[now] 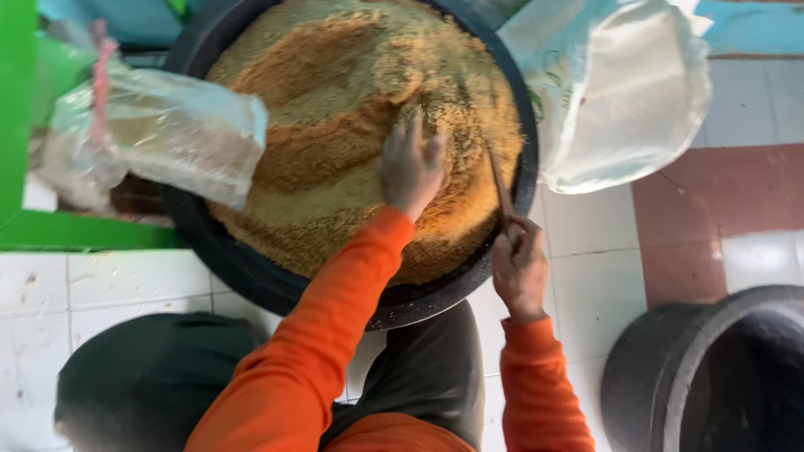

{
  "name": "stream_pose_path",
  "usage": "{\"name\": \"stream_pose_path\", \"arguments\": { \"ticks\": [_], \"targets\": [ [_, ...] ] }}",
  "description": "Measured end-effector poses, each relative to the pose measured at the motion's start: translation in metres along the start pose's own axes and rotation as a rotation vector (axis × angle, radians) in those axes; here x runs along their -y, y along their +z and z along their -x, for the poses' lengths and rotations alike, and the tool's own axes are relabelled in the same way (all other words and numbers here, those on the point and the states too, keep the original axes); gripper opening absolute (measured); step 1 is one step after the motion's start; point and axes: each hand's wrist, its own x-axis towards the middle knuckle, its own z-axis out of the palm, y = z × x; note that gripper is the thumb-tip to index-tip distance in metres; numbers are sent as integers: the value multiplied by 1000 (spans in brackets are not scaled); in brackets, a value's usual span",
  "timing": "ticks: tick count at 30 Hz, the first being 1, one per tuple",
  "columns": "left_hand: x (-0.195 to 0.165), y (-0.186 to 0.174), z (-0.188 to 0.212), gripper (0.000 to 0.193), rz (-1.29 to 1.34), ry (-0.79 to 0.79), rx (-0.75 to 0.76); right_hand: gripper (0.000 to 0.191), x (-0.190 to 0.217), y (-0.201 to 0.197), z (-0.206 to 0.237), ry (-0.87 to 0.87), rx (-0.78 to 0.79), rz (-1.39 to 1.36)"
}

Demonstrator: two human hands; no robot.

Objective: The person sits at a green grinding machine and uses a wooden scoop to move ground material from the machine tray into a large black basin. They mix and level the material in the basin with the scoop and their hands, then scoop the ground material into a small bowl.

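Left hand [410,165] flat and spread, palm down, fingers sunk a little into a heaped mass of fine tan-and-orange crumbly meal [335,125] filling a wide round black basin [251,272] on the tiled floor. Gripping nothing; just pressing on the loose stuff, which rises ahead of the fingertips and falls away in ridges to either side.

Right hand [519,268] at the basin's near rim, fingers closed round the end of a thin brown stick [500,180] that slants up and away from the knuckles into the edge of the meal. Stick narrow and stiff by the look of it; best held near its end, as here.

Meal looks dry, light grain by grain, soft and yielding under the palm, likely to spill or slide rather than lift in one piece: scooped with cupped fingers or pushed, not pinched. Darker orange patches perhaps damper and clumpier; hard to tell. Full basin probably heavy as a whole; rim the only sensible hold.

Left of the flat hand, a clear plastic bag [159,138] lying over the rim. Beyond the right hand, a white woven sack [628,92], mouth open. Near the right elbow, a second dark round tub [712,377].
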Motion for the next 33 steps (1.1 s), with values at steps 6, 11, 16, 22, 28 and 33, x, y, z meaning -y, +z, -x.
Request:
{"name": "stream_pose_path", "arguments": {
  "ticks": [6,11,16,22,28,33],
  "targets": [
    [119,-76,-9,63,-101,-200,-739,21,16,-18,22,-224,3,143],
    [150,-89,-80,65,672,-199,-680,23,25,-25,29,-11,46,114],
    [74,-43,-109,68,666,-208,-433,28,22,-16,10,-234,48,54],
    [18,-18,-116,72,471,-136,-101,30,31,-5,-12,-216,24,-3],
    [42,-13,-80,53,-93,125,-138,30,47,-7,-2,-131,50,-42],
    [82,-39,16,74,-136,-70,-129,28,50,-6,20,-180,42,-109]
  ]
}}
